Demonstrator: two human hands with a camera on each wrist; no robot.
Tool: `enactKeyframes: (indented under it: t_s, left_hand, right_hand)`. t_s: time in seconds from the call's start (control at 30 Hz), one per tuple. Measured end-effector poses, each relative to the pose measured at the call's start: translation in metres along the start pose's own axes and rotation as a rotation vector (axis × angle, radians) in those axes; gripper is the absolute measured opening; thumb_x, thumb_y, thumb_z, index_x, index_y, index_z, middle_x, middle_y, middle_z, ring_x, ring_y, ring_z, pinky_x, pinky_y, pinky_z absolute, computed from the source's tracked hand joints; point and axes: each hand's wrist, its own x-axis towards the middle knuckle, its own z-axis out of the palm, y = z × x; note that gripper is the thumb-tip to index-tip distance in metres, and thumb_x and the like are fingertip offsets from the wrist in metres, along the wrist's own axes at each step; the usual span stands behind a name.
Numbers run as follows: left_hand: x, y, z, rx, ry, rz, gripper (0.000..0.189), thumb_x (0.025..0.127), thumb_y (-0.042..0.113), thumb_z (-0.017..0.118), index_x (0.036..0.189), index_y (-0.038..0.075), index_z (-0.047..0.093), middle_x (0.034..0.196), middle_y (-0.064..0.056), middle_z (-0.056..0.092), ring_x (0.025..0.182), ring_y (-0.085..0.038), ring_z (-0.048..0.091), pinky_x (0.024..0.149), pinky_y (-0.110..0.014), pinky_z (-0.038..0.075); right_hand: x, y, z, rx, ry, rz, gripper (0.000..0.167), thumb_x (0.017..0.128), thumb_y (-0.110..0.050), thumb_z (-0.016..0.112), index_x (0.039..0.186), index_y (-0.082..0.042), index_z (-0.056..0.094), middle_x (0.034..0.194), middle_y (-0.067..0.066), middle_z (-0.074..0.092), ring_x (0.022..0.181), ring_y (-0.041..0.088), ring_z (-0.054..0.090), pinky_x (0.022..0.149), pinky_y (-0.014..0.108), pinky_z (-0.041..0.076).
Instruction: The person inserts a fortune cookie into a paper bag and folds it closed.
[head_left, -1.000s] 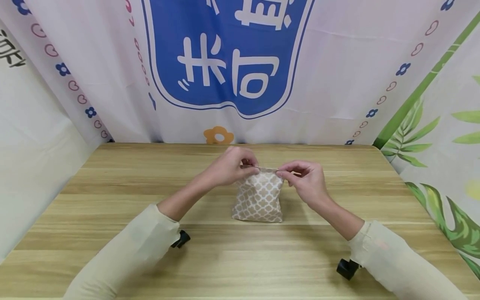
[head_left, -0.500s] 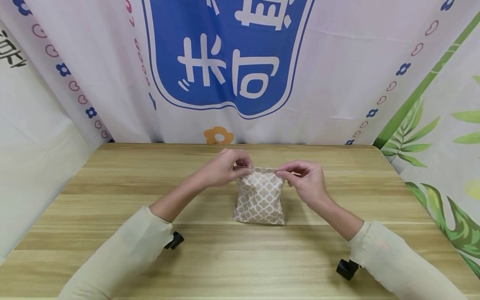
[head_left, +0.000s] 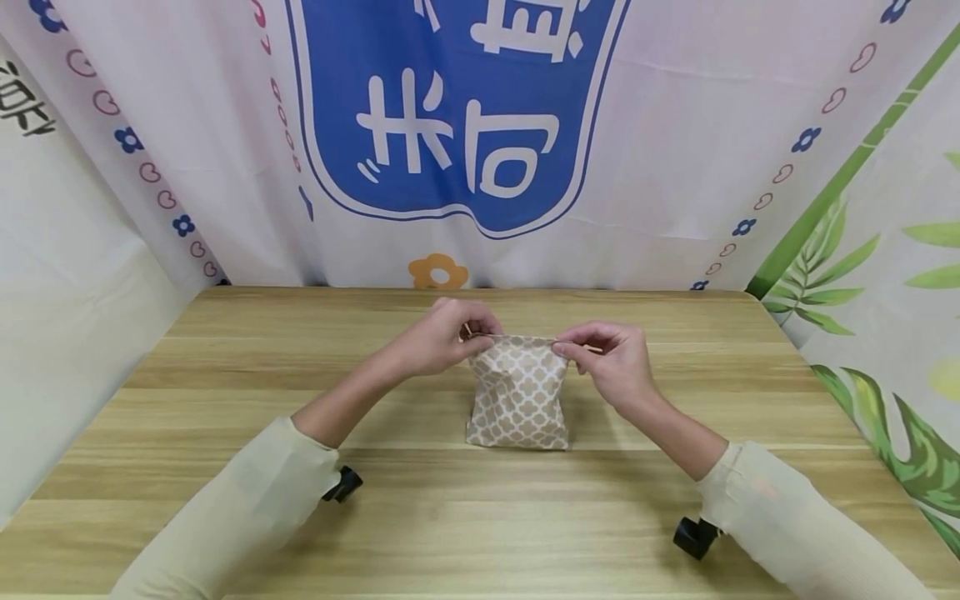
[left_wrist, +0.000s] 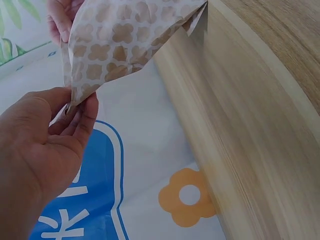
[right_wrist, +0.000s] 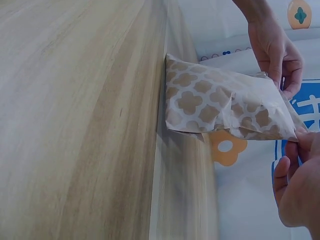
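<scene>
A small paper bag (head_left: 521,400) with a tan-and-white quatrefoil pattern stands upright on the wooden table, its front creased. My left hand (head_left: 450,335) pinches the left end of the bag's top edge between thumb and fingers. At the opposite end, my right hand (head_left: 611,358) pinches the right top corner. The left wrist view shows the left hand (left_wrist: 50,135) holding one corner of the patterned bag (left_wrist: 120,40). Seen from the right wrist, the bag's base (right_wrist: 172,95) meets the table and the top edge runs between both hands. What the bag contains is hidden.
The wooden table (head_left: 420,525) reaches back to a white curtain (head_left: 675,167) with a blue emblem and an orange flower. Leaf-printed fabric (head_left: 885,292) hangs at the right. Black camera mounts (head_left: 696,537) stick out below the sleeves.
My left hand has slid left along the top edge, so more of the edge shows between the hands. The bag's base shifted slightly toward me. The right hand stays put.
</scene>
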Motion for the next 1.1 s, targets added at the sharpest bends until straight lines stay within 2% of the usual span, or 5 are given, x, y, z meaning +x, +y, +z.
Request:
enactKeyframes:
  t_s: [0.2,0.37,0.63,0.87,1.1]
  left_hand:
    - [-0.001,-0.005,0.002,-0.014,0.039,0.0,0.006,0.092,-0.004,0.074,0.098,-0.002,0.077,0.084,-0.006,0.072,0.074,-0.011,0.062,0.068,-0.026,0.057]
    - [0.0,-0.014,0.003,-0.077,0.051,-0.04,0.008,0.092,-0.004,0.074,0.099,-0.003,0.078,0.086,-0.008,0.075,0.074,-0.013,0.065,0.068,-0.027,0.057]
    - [0.002,-0.03,0.004,-0.257,0.031,-0.166,0.014,0.093,-0.009,0.069,0.105,-0.007,0.076,0.099,-0.017,0.076,0.079,-0.016,0.069,0.07,-0.027,0.059]
    - [0.007,-0.041,0.009,-0.336,0.03,-0.27,0.015,0.093,-0.011,0.068,0.107,-0.011,0.075,0.108,-0.023,0.075,0.072,-0.012,0.066,0.076,-0.048,0.061]
    - [0.014,-0.056,0.018,-0.394,0.012,-0.412,0.018,0.093,-0.012,0.068,0.109,-0.012,0.074,0.109,-0.023,0.075,0.072,-0.012,0.063,0.073,-0.035,0.061]
  right_hand:
    - [0.003,0.003,-0.003,-0.001,-0.045,0.056,0.004,0.086,0.008,0.079,0.09,0.007,0.077,0.081,0.003,0.077,0.06,0.015,0.064,0.053,0.027,0.057]
    - [0.009,0.006,-0.005,-0.005,-0.096,0.149,0.015,0.09,0.005,0.077,0.1,0.016,0.072,0.083,0.0,0.076,0.064,0.013,0.066,0.058,0.029,0.06]
    - [0.02,0.015,-0.007,-0.033,-0.137,0.269,0.02,0.092,0.007,0.073,0.108,0.017,0.07,0.089,0.004,0.076,0.069,0.012,0.067,0.064,0.027,0.061]
    - [0.029,0.023,-0.006,-0.061,-0.139,0.333,0.023,0.092,0.006,0.074,0.11,0.018,0.069,0.089,0.005,0.076,0.074,0.012,0.068,0.063,0.026,0.061]
    - [0.036,0.037,-0.005,-0.079,-0.163,0.416,0.024,0.091,0.008,0.074,0.113,0.017,0.069,0.091,0.008,0.077,0.071,0.013,0.07,0.061,0.028,0.061]
